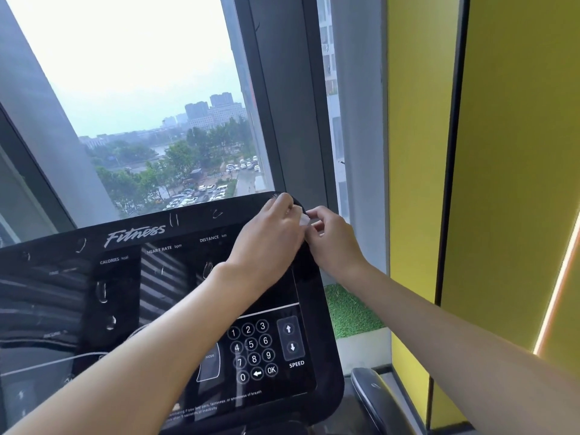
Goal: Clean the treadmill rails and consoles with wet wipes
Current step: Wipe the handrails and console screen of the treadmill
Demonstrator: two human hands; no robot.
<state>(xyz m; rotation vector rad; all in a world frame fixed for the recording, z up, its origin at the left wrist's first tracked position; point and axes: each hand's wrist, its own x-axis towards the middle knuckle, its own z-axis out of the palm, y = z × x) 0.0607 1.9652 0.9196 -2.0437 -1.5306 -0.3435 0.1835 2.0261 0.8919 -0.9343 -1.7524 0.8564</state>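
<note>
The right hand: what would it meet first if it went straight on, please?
The right hand points leftward: first the wet wipe it seems to pinch, then the left hand; depth unclear.

A tall glass window (pixel 141 89) in a dark grey metal frame (pixel 282 105) shows overcast sky, trees, parked cars and distant buildings. Right of it stand glossy yellow wall panels (pixel 518 152), one edged by a glowing orange light strip (pixel 555 293). Green artificial turf (pixel 351 309) lies below the window.
</note>
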